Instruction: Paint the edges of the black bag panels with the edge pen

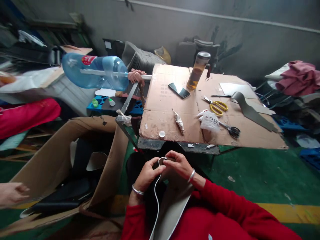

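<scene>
In my lap lies a grey sheet piece [172,196], its far end curled up between my two hands. A thin white cord [157,196] runs from that end down along the sheet's left side. My left hand [148,173] pinches the curled end from the left, thumb and fingers closed on it. From the right, my right hand [179,164] grips the same end, its fingertips near those of my left hand. What lies right between the fingertips is too small to make out.
Ahead stands a cardboard-topped table [170,116] with a phone [179,90], a tea bottle [198,70], yellow-handled scissors [217,106], black-handled scissors [232,130] and a grey strip [252,111]. At left are a big carton [110,173] and another person's hand [12,195].
</scene>
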A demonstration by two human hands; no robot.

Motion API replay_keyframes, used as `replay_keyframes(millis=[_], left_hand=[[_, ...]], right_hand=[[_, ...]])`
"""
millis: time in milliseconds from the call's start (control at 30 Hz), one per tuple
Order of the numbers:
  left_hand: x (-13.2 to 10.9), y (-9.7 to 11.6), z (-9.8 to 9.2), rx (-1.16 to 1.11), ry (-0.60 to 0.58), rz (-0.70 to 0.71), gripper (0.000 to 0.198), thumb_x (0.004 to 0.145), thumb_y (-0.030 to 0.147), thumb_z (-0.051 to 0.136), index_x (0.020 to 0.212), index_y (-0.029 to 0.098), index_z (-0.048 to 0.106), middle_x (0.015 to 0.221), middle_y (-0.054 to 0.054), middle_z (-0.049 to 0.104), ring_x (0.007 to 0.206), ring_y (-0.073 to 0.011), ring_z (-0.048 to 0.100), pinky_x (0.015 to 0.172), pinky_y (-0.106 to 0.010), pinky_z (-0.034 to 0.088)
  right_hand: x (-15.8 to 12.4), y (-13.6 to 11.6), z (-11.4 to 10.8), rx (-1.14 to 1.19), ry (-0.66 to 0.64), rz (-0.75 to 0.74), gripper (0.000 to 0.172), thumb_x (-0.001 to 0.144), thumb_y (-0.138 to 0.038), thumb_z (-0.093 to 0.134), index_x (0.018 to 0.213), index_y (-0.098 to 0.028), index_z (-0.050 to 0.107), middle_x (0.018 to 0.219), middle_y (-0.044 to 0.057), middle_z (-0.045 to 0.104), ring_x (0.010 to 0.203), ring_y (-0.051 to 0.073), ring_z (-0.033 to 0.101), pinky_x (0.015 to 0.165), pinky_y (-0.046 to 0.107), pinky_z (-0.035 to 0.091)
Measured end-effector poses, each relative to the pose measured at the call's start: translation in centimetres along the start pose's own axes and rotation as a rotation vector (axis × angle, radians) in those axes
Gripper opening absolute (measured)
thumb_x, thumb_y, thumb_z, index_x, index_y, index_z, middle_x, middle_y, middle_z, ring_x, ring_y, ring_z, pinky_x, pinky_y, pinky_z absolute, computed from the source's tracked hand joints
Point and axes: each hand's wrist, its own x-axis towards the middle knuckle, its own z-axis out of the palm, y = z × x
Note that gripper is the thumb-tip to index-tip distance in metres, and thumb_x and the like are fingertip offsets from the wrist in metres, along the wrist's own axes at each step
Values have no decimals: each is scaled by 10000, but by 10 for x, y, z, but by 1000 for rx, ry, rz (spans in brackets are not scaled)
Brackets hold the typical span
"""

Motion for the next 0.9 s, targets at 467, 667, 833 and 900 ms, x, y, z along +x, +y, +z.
replay_keyframes(millis=[467,667,833,900], left_hand=[[-45,21,59,3,434,65,237,783,343,730,900,137,738,802,-23,692,731,-162,588,668,-249,442],[-50,12,73,-153,458,11,292,756,376,787,904,128,744,807,-34,707,720,-152,605,678,-245,451],[-37,17,61,-149,377,-59,297,716,351,817,893,117,762,808,-42,723,717,-156,620,704,-255,458],[-30,21,54,-76,351,-43,274,729,349,804,879,122,768,807,-40,726,728,-162,622,709,-259,455]], right_hand=[[-22,-1,-10,292,-195,-87,332,800,-494,777,896,-182,718,823,10,665,759,163,578,707,272,445],[-30,2,-20,235,-253,-125,333,843,-509,742,890,-184,688,802,4,645,732,156,561,672,263,437],[-20,13,-23,123,-195,-143,359,884,-542,687,847,-188,636,762,-11,597,711,150,522,663,261,419],[-13,16,-22,99,-162,-156,359,892,-542,675,844,-189,625,772,-7,598,715,154,520,671,267,424]])
